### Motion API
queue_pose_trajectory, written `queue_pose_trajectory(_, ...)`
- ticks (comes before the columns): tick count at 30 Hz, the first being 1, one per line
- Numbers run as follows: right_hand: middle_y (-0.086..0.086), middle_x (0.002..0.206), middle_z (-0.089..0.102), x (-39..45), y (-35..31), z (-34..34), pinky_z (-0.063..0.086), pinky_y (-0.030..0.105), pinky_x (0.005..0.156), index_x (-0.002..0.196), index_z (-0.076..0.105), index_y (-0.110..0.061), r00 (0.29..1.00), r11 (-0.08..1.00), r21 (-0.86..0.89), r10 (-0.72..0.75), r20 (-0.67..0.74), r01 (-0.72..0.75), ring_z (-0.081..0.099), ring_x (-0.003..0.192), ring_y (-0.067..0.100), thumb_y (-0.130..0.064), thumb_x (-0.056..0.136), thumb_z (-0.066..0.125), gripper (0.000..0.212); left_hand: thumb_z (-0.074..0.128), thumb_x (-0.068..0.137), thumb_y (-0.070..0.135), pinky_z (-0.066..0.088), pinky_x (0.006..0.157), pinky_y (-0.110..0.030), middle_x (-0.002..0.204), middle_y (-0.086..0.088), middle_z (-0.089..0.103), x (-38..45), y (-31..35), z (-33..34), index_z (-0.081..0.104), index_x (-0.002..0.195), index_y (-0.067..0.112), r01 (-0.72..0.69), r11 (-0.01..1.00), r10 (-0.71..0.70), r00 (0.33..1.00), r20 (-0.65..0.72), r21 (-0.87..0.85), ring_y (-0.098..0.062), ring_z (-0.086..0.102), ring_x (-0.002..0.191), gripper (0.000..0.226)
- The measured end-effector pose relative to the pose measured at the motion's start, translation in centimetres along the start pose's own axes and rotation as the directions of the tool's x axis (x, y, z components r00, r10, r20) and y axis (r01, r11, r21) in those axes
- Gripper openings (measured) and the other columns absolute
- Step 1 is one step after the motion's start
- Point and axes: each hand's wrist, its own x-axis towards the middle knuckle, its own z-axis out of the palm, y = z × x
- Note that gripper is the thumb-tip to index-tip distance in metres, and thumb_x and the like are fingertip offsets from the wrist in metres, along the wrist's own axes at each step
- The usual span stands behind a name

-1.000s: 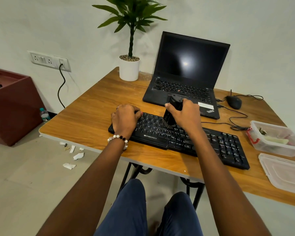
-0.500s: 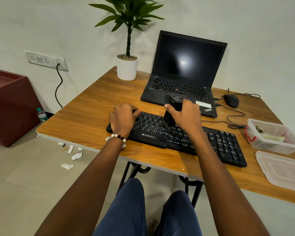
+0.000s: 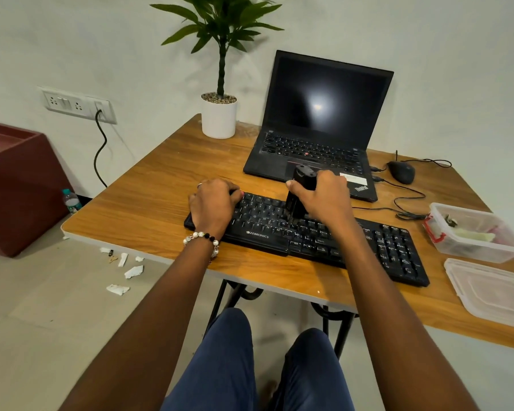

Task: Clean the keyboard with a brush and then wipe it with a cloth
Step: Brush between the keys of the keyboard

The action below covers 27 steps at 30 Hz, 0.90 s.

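Wood-grain desk [image 3: 161, 185] fills the scene against a pale wall, with a laptop [image 3: 318, 137] open at the back, a potted plant [image 3: 219, 117] beside it and a mouse [image 3: 401, 172] off to the right. At the right edge sit 1 clear plastic tub [image 3: 472, 232] and its loose lid [image 3: 493, 292]; whether the cloth is inside the tub cannot be told.

Near the front edge, set at a slant, lies the black keyboard [image 3: 392, 250]. Left hand [image 3: 212, 206] lies flat on its left end, fingers spread and curled over the far edge, pinning it down without gripping anything. Right hand [image 3: 324, 197] is wrapped tight around the upright black brush [image 3: 298, 191], thumb and fingers closed on its body, the lower end meeting the keys in the middle of the letter block.

Brushing looks to be the step in hand, with wiping not yet begun. To do it well, I would keep the brush upright, draw it along each row in short strokes toward 1 side, work the bristles into the gaps, and keep the left palm pressing so the board does not slide.
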Motion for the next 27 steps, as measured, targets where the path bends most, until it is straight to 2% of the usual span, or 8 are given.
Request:
queue_pose_trajectory(3,0.008,0.083,0.068,0.0,0.3,-1.4,0.051,0.024,0.045,0.093,0.058,-0.007,0.987,0.988,0.142,0.04,0.155,-0.062,0.067,0.056,0.02,-0.041,0.087,0.068,0.036,0.064,0.089,0.039,0.041,0.09,-0.044,0.11,0.001,0.07,0.0,0.0,0.2,0.073,0.105,0.03,-0.003,1.0,0.003,1.0,0.003,0.0,-0.022,0.055,0.111,0.02)
queue_pose_trajectory(5,0.01,0.079,0.071,0.1,0.6,-2.0,0.052,0.026,0.042,0.093,0.061,-0.006,0.985,0.965,0.248,0.046,0.163,-0.086,0.066,0.05,0.02,-0.039,0.086,0.07,0.035,0.064,0.089,0.039,0.04,0.089,-0.044,0.109,0.001,0.07,0.0,0.0,0.2,0.073,0.105,0.03,-0.001,1.0,0.001,1.0,0.001,0.002,-0.021,0.056,0.111,0.02)
queue_pose_trajectory(10,0.007,0.086,0.07,-0.5,0.9,-0.1,0.058,0.034,0.055,0.095,0.063,-0.005,0.994,0.967,0.252,0.058,-0.097,-0.032,0.071,0.067,0.022,-0.048,0.086,0.066,0.044,0.063,0.09,0.039,0.042,0.091,-0.044,0.109,0.0,0.07,0.0,-0.1,0.0,0.073,0.105,0.029,-0.002,1.0,0.002,1.0,0.0,0.002,-0.023,0.054,0.112,0.021)
queue_pose_trajectory(13,0.01,0.09,0.067,-0.8,0.7,0.7,0.06,0.043,0.063,0.093,0.059,-0.007,0.997,0.982,0.186,0.036,-0.065,-0.023,0.069,0.078,0.026,-0.048,0.087,0.065,0.043,0.063,0.09,0.039,0.043,0.091,-0.044,0.108,0.0,0.07,0.0,-0.1,0.1,0.073,0.104,0.029,-0.006,1.0,0.006,1.0,0.003,0.005,-0.022,0.054,0.112,0.02)
queue_pose_trajectory(15,0.009,0.086,0.068,-0.4,0.5,0.0,0.059,0.037,0.057,0.089,0.057,-0.009,0.998,0.988,0.142,0.06,0.026,-0.063,0.07,0.066,0.024,-0.047,0.086,0.066,0.04,0.064,0.089,0.039,0.042,0.09,-0.044,0.108,0.0,0.07,0.0,-0.1,0.1,0.073,0.104,0.029,-0.004,1.0,0.004,1.0,0.001,0.006,-0.022,0.053,0.112,0.02)
queue_pose_trajectory(18,0.008,0.08,0.071,0.1,0.3,-1.4,0.05,0.025,0.042,0.089,0.06,-0.008,0.988,0.945,0.308,0.074,0.137,-0.113,0.064,0.046,0.016,-0.04,0.086,0.07,0.033,0.064,0.089,0.039,0.043,0.09,-0.044,0.108,0.0,0.07,0.0,-0.1,0.2,0.073,0.104,0.029,-0.002,1.0,0.002,1.0,-0.003,0.005,-0.022,0.054,0.111,0.02)
queue_pose_trajectory(22,0.006,0.085,0.072,-0.6,-0.8,-0.5,0.055,0.027,0.047,0.094,0.065,-0.007,0.997,0.921,0.384,0.079,-0.019,-0.066,0.069,0.053,0.016,-0.045,0.086,0.069,0.038,0.065,0.087,0.04,0.046,0.089,-0.046,0.104,0.002,0.071,0.1,-0.2,0.3,0.074,0.1,0.03,0.005,1.0,-0.005,1.0,-0.009,-0.009,-0.02,0.058,0.107,0.018)
queue_pose_trajectory(27,0.006,0.089,0.072,-1.9,-2.5,1.7,0.06,0.033,0.058,0.09,0.063,-0.016,0.996,0.877,0.475,-0.087,0.016,0.069,0.071,0.067,0.015,-0.042,0.086,0.069,0.026,0.066,0.087,0.039,0.045,0.089,-0.044,0.105,0.002,0.071,0.1,-0.2,0.2,0.074,0.1,0.031,0.007,1.0,-0.007,1.0,-0.016,-0.003,-0.02,0.056,0.11,0.017)
